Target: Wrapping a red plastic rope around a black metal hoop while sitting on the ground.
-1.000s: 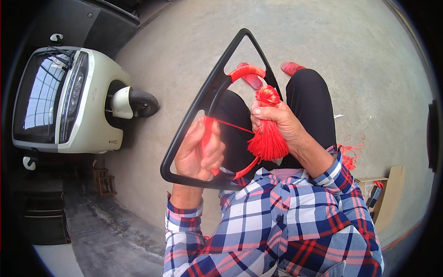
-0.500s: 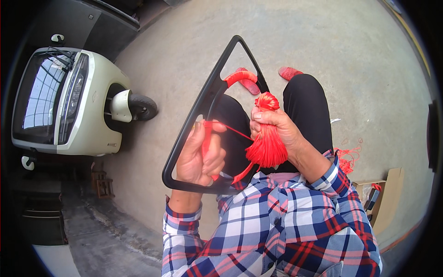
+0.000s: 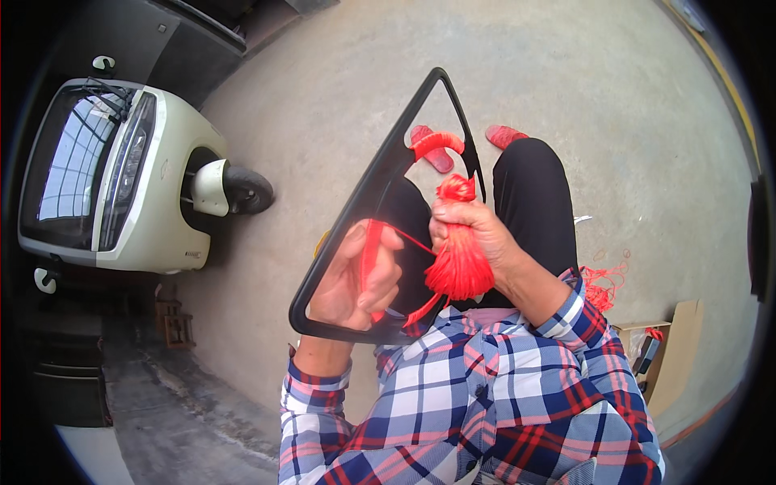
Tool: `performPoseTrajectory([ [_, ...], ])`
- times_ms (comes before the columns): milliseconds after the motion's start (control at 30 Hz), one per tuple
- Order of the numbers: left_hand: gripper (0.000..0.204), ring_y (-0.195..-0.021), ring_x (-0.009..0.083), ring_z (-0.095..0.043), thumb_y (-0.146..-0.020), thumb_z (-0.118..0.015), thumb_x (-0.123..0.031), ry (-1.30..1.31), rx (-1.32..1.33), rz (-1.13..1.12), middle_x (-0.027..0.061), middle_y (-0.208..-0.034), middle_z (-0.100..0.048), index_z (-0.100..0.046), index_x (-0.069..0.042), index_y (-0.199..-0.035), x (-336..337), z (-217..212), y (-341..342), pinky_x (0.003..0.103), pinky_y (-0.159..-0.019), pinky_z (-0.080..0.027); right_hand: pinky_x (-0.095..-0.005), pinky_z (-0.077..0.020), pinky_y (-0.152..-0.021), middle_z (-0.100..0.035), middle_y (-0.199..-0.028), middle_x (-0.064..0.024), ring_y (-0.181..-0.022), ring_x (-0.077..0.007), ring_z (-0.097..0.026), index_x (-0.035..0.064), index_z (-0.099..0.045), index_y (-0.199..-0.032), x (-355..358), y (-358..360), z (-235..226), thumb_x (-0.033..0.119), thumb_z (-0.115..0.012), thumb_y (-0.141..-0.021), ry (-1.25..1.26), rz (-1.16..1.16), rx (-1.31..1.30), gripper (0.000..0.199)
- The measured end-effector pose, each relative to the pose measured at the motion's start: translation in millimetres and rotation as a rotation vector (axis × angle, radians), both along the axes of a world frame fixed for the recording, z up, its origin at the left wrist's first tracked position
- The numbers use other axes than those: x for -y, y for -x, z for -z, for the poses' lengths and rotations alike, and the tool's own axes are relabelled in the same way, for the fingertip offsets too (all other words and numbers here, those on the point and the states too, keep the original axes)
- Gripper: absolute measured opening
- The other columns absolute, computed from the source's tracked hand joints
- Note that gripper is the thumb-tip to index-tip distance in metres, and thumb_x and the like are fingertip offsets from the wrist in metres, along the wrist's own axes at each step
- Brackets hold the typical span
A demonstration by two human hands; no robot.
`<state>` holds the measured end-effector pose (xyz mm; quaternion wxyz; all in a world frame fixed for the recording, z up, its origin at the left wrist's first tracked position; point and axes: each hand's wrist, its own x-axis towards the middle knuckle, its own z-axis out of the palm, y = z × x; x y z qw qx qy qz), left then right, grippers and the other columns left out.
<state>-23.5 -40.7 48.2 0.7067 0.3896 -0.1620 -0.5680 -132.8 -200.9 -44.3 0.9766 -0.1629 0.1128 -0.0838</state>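
While the right hand [image 3: 473, 230] pinches a red tassel [image 3: 459, 263] at mid-frame, the left hand [image 3: 356, 279] curls around red thread [image 3: 372, 246] on the black triangular frame [image 3: 364, 194]; binding seems partly done, perhaps unfinished.

Red tassel [image 3: 459, 263] lower, nearer left hand [image 3: 353, 279].

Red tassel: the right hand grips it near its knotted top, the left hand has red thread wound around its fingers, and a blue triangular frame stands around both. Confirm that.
Not quite. The triangular frame is black, not blue, as the head view shows. The rest holds: the right hand grips the red tassel near its knotted top, and red thread is wound around the left hand fingers.
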Motion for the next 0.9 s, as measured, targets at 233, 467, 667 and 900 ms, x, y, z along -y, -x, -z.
performPoseTrajectory([
  [233, 0.046, -0.051, 0.0086, -0.042, -0.099, -0.052, -0.023, 0.037, 0.215, -0.113, 0.0198, -0.116, -0.057, -0.046, 0.004, -0.135, 6.5, 1.3, 25.0, 0.021, -0.041, -0.032, -0.0356, -0.0519, -0.07, -0.062, -0.087, -0.0133, -0.071, -0.0225, -0.061, 0.0019, -0.055, -0.102, -0.6, -32.0, -12.1, 0.022, -0.047, -0.095, -0.237, -0.084, 0.179, 0.022],
  [467, 0.05, -0.044, 0.015, -0.042, -0.101, -0.041, -0.039, 0.092, 0.234, -0.061, 0.0246, -0.098, -0.057, -0.054, -0.002, -0.131, 12.7, -4.9, 43.2, 0.025, -0.038, -0.034, -0.0345, -0.0572, -0.075, -0.061, -0.107, -0.0156, -0.087, -0.021, -0.064, 0.0005, -0.051, -0.116, 2.5, -44.9, -51.3, 0.025, -0.058, -0.096, -0.063, -0.113, 0.491, 0.031],
  [667, 0.088, -0.043, 0.0195, -0.042, -0.09, -0.026, -0.068, 0.166, -0.164, 0.07, 0.0283, -0.091, -0.053, -0.054, 0.005, -0.129, 16.5, -0.9, 45.0, 0.029, -0.037, -0.032, -0.0373, -0.0368, -0.106, -0.054, -0.131, -0.0181, -0.121, -0.0245, -0.051, -0.004, -0.064, -0.12, 25.7, -50.3, -67.8, 0.021, -0.059, -0.092, 0.645, -0.309, 0.74, 0.038],
  [900, 0.086, -0.046, 0.0206, -0.051, -0.086, -0.04, -0.065, 0.152, -0.205, 0.069, 0.0226, -0.091, -0.058, -0.046, 0.012, -0.123, 20.2, 15.0, 39.4, 0.027, -0.034, -0.037, -0.0368, -0.0402, -0.101, -0.057, -0.128, -0.0194, -0.114, -0.0232, -0.055, 0.0011, -0.071, -0.109, 28.1, -55.8, -64.3, 0.016, -0.068, -0.083, 0.836, -0.349, 0.939, 0.03],
])
